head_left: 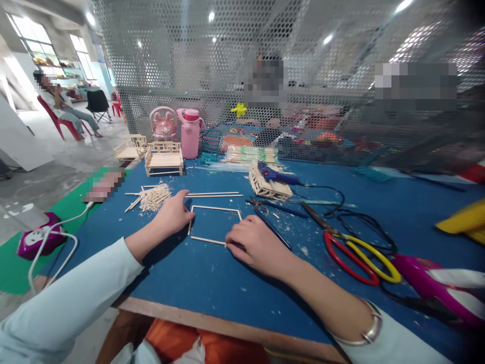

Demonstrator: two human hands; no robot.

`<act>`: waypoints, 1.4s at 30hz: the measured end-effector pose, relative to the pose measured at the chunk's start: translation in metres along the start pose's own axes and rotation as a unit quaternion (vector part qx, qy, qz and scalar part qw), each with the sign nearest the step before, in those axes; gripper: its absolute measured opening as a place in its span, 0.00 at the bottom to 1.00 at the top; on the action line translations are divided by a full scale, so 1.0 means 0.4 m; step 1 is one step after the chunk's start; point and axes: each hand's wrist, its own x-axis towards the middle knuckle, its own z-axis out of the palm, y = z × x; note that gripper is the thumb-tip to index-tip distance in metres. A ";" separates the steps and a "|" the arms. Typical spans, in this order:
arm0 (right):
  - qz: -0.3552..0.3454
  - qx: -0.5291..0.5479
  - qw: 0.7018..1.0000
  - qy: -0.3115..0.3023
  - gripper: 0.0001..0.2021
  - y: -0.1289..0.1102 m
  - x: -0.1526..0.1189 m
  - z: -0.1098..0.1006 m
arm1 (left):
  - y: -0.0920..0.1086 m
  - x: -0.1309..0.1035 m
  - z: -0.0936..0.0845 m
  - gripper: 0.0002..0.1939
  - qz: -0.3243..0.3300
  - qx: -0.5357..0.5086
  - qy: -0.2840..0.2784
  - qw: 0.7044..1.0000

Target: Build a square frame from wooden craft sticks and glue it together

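Note:
On the blue table, thin wooden sticks form a rectangle with gaps at its corners. The far stick (215,208) meets a short side stick (190,227) on the left; a near stick (206,240) lies apart from that side. My left hand (175,213) rests at the left corner, fingers apart, a fingertip against the short stick. My right hand (257,245) is curled over the right side, its fingertips closed at the right end of the near stick. That hand partly hides the right side stick (239,215). Two longer sticks (214,194) lie just beyond.
A pile of short sticks (154,197) lies left. Small wooden bed-like models (164,161) stand behind it. A blue glue gun (278,176) rests on another model. Pliers (280,206), scissors (352,253) and cables lie right. A perforated metal screen (212,65) rises behind; a person (64,108) sits far left.

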 end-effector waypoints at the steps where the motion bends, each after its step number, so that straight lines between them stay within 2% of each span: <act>1: 0.000 -0.005 1.000 0.001 0.09 -0.001 0.001 0.002 | 0.001 0.000 0.000 0.32 -0.001 0.000 -0.001 1.000; 21: -0.006 -0.035 0.999 0.008 0.10 -0.003 0.008 0.015 | -0.002 0.001 0.004 0.32 0.003 0.013 -0.005 1.000; 26: 0.004 0.003 1.000 0.010 0.09 0.005 0.007 0.010 | -0.001 0.002 0.002 0.33 0.000 0.015 -0.007 1.000; 28: 0.021 0.041 0.998 0.032 0.09 0.016 0.001 -0.008 | -0.002 0.002 0.002 0.32 0.001 0.017 -0.008 1.000; 32: 0.091 0.093 0.985 0.115 0.11 0.048 -0.020 -0.059 | -0.006 0.004 0.007 0.32 0.003 0.019 -0.009 1.000; 34: 0.120 0.102 0.984 0.079 0.08 0.062 -0.030 -0.076 | -0.008 0.006 0.009 0.32 0.003 0.019 -0.011 1.000; 38: 0.171 0.111 0.976 -0.080 0.05 0.073 -0.043 -0.076 | -0.007 0.000 -0.009 0.31 0.011 0.021 -0.015 1.000; 40: 0.194 0.110 0.969 -0.107 0.06 0.072 -0.045 -0.071 | -0.007 -0.011 -0.033 0.26 0.027 0.051 -0.019 0.998; 42: 0.208 0.106 0.965 -0.116 0.05 0.067 -0.044 -0.069 | -0.010 -0.029 -0.059 0.18 0.048 0.103 -0.048 0.992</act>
